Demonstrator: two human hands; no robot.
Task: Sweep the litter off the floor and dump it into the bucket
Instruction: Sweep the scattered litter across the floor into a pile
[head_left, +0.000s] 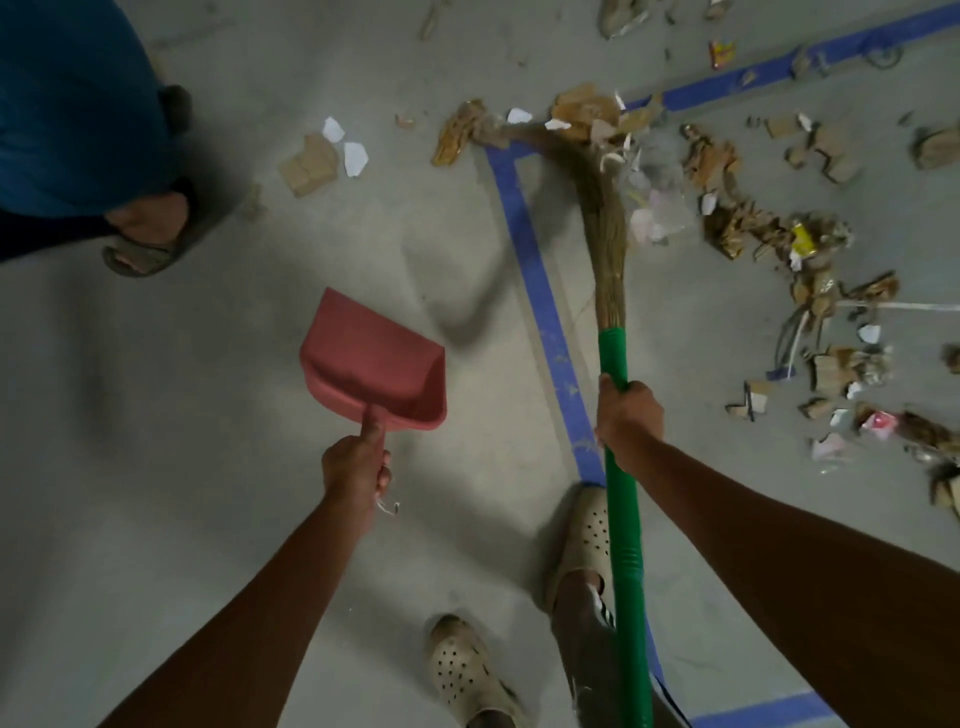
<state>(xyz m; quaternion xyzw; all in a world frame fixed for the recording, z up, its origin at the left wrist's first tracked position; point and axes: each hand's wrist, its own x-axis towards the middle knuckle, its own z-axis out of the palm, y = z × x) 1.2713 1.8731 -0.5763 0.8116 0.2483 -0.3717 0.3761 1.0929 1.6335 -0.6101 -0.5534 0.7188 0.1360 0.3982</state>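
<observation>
on grey taped concrete (208, 364), left fingers (371, 426) grip dustpan (374, 358), right fingers (609, 387) grip broom (613, 343).

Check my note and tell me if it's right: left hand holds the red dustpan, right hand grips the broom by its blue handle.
Wrong in one respect: the broom handle is green, not blue; the blue is floor tape. The head view shows it. The left hand does hold the red dustpan, and the right hand grips the broom handle.
</observation>
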